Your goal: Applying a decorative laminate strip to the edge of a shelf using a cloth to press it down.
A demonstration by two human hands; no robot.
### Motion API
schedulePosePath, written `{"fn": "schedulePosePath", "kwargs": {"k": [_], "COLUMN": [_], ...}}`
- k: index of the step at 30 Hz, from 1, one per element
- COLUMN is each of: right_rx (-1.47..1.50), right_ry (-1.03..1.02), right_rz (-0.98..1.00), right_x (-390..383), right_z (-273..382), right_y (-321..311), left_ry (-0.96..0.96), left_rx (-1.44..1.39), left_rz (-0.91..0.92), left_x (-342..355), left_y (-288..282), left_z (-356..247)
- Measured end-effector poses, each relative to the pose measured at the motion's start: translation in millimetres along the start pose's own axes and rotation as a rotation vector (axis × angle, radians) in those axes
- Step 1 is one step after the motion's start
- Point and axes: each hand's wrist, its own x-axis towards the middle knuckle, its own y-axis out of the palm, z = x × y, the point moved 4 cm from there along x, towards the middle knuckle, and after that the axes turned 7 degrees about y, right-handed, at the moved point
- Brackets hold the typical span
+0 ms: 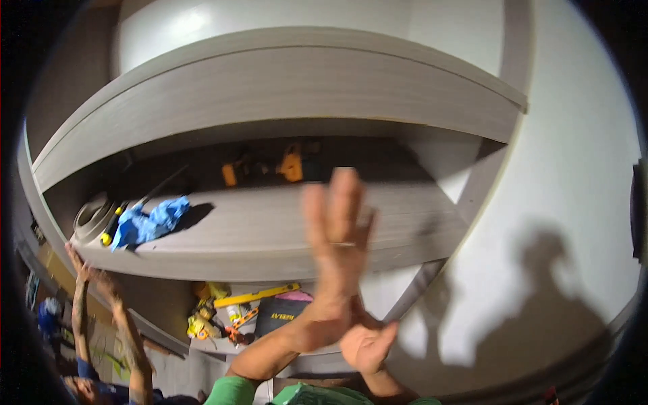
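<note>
My left hand point(337, 236) is raised in front of the shelf unit with its fingers stretched upward, somewhat blurred, and a ring on one finger. Nothing is in it. Lower and just to its right, my right hand point(368, 345) shows its palm with the thumb apart; the left wrist partly hides its fingers, and I see nothing held. Behind the left hand runs the front edge of the middle shelf point(270, 260). On this shelf, to the left, lie a crumpled blue cloth point(152, 221), a yellow-and-black hand tool point(113, 226) and a grey roll of strip point(93, 217).
Yellow-and-black power tools point(291, 164) sit deep in the shelf. Below are a yellow spirit level point(256, 295), a dark flat case point(280, 316) and assorted tools. At left, another person's hands point(81, 266) reach up to the unit's side. A white wall point(567, 202) bounds the right.
</note>
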Motion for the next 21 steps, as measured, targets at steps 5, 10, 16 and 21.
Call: {"fn": "schedulePosePath", "kwargs": {"k": [5, 10, 16, 21], "right_rx": [-0.095, -0.099, -0.248, -0.19], "right_ry": [-0.167, -0.453, -0.318, -0.115], "right_rz": [-0.006, -0.11, -0.024, 0.236], "right_x": [13.1, 30.1, 20.3, 19.3], "right_z": [36.3, 40.8, 41.7, -12.4], "right_y": [9.2, -10.0, -33.3, 8.8], "left_ry": [-0.324, -0.001, 0.131, -0.144], "left_rx": [0.158, 0.487, 2.106, 2.386], "left_rz": [0.268, 0.355, 0.018, -0.007], "left_x": [-14.0, -70.2, 27.0, 19.2], "left_y": [24.5, -15.6, -187.8, -310.3], "left_z": [-12.5, -29.0, -174.7, -247.8]}}
